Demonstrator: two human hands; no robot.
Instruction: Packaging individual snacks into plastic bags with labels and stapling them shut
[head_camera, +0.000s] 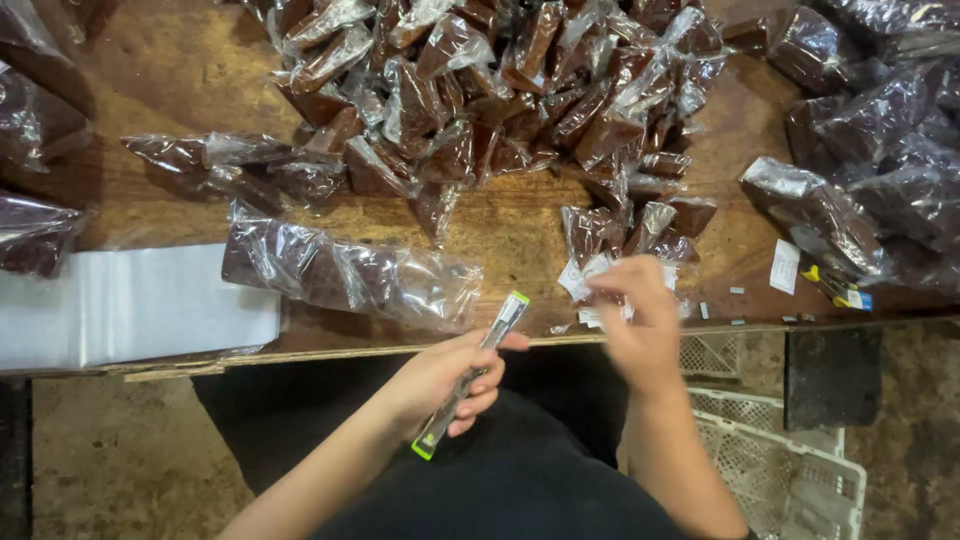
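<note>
Gripping a tool (470, 375), the left hand (445, 380) has its fingers curled round the middle of the shaft, thumb on top. The tool is thin, dark, w/ green ends; exact kind is hard to make out. Its long axis runs diagonal: upper end points up-right toward the table edge, lower end points down-left over the lap. Mid-shaft is hidden by the fingers.

The right hand (635, 315) is blurred; fingers look bent downward over small white slips (590, 285) at the table edge, but whether they pinch anything can't be told. Fingertips partly hide the slips.

Just beyond the right hand lie a few small clear packets (640, 225) of brown stuff. Further back sits a big pile (500, 90) of the same packets, cut off by the top edge. Left of the tool, near the table edge, lies a long bag (350, 275) w/ brown blocks inside, and left of that a stack of clear flat bags (130, 305), cut off at the frame's left side. More dark bags (880, 150) sit far right, partly out of view. The table (520, 225) is worn wood. Below right, a white crate (770, 460) is partly hidden by the right forearm.
</note>
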